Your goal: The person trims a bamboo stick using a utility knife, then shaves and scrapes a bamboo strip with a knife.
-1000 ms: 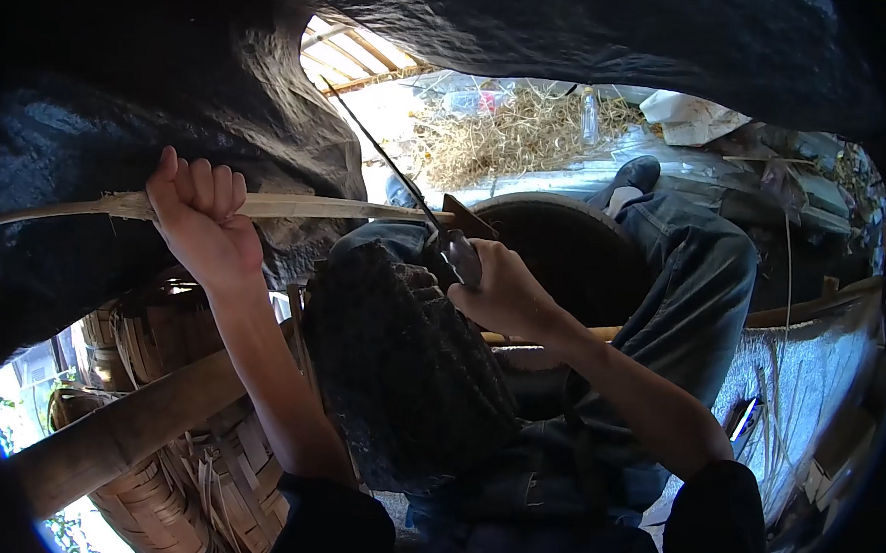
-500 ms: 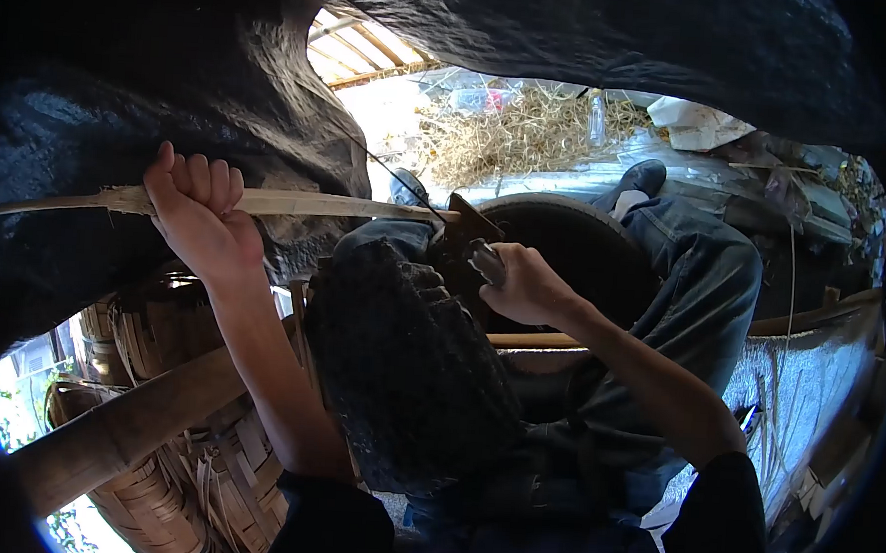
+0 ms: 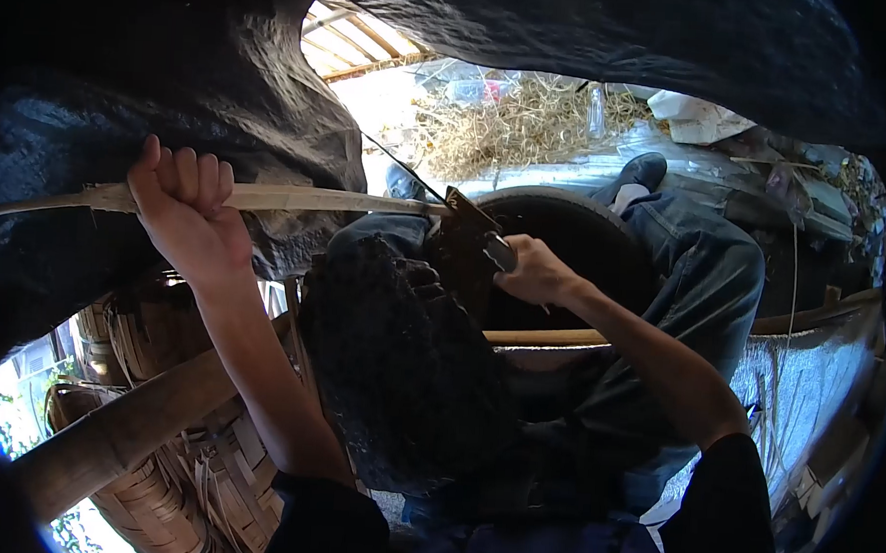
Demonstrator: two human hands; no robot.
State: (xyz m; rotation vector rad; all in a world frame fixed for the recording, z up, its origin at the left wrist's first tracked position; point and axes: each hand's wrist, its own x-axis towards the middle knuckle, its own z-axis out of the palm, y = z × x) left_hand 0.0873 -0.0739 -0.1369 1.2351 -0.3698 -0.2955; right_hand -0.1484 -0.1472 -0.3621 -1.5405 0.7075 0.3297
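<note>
My left hand (image 3: 192, 203) is closed round a long pale bamboo strip (image 3: 302, 199), which runs from the left edge to the middle of the view. My right hand (image 3: 541, 272) is wrapped round the handle of a dark, broad-bladed knife (image 3: 471, 211). The strip's right end meets the blade; whether the edge is in the bamboo I cannot tell. Under the knife, between my legs, stands a dark round tub (image 3: 576, 218). A dark, rough pad or cloth (image 3: 408, 365) covers my left thigh and hides part of my lap.
A thick bamboo pole (image 3: 124, 445) crosses at lower left, beside woven bamboo baskets (image 3: 156, 502). Dark sheeting (image 3: 212, 94) hangs at the left and overhead. Beyond my feet lie a heap of shavings (image 3: 501, 129), a clear bottle (image 3: 596, 112) and a white sack (image 3: 697, 120).
My right hand and the knife handle have shifted slightly to the right. My left hand has moved a little left and up with the bamboo strip.
</note>
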